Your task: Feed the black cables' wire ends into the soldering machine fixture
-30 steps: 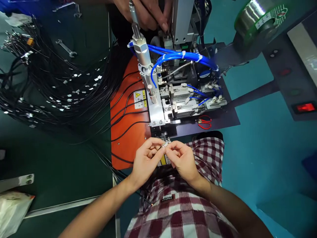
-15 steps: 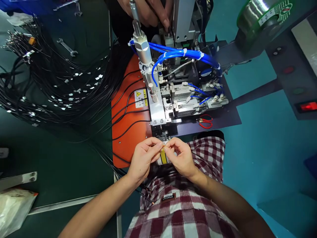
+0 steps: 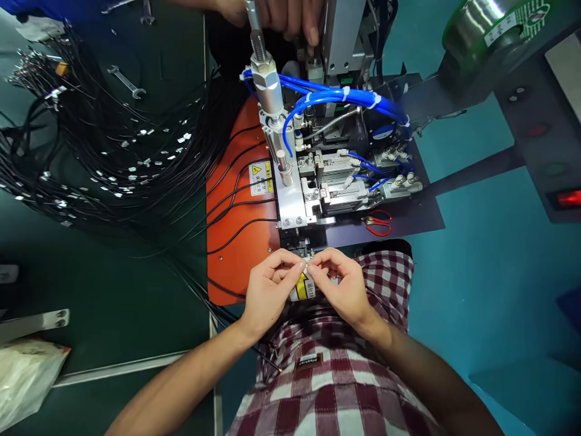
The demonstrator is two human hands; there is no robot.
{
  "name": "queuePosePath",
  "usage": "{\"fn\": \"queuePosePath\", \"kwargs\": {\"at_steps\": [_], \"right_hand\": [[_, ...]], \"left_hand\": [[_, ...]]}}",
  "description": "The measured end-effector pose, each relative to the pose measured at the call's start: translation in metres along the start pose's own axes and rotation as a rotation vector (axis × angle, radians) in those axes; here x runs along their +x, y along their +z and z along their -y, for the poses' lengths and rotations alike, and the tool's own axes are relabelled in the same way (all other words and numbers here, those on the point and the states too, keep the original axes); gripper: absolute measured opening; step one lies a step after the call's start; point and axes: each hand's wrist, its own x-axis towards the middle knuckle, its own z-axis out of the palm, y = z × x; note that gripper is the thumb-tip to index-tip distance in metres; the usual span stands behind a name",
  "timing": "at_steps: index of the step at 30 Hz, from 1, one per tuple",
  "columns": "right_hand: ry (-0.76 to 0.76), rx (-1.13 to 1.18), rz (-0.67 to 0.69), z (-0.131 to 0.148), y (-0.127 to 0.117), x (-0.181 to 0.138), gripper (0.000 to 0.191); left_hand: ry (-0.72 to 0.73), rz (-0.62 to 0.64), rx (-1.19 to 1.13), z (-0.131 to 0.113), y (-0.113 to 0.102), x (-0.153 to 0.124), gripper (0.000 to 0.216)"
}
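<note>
My left hand (image 3: 267, 289) and my right hand (image 3: 341, 289) meet fingertip to fingertip just below the front of a small bench machine (image 3: 313, 181). Both pinch a tiny metal piece (image 3: 305, 266), too small to name. Under the fingers lies a white cylinder with a yellow label (image 3: 305, 287). The machine sits on an orange plate (image 3: 233, 230) and carries blue air hoses (image 3: 336, 100) and a silver cylinder (image 3: 267, 91).
Another person's hands (image 3: 281, 15) work at the machine's top. A big bundle of black wires with metal terminals (image 3: 104, 145) covers the green bench at left. A wrench (image 3: 126, 82), red snips (image 3: 377, 224), a wire reel (image 3: 490, 27) and a lit red switch (image 3: 567, 198) are nearby.
My fingertips have shifted slightly while turning the small piece between them. The view has drifted a little; the other person's hands have moved up toward the frame's edge.
</note>
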Motion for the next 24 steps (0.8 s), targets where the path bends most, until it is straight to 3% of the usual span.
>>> {"fn": "queuePosePath", "kwargs": {"at_steps": [9, 18, 24], "right_hand": [[0.219, 0.264, 0.017, 0.002, 0.012, 0.0, 0.022], [0.272, 0.378, 0.071, -0.001, 0.01, 0.005, 0.026], [0.189, 0.249, 0.083, 0.003, 0.006, 0.004, 0.021]], "left_hand": [[-0.038, -0.01, -0.108, 0.004, 0.0, -0.001, 0.019], [-0.004, 0.037, -0.114, 0.005, 0.001, -0.001, 0.018], [0.004, 0.065, -0.1, 0.006, 0.0, -0.003, 0.017]]}}
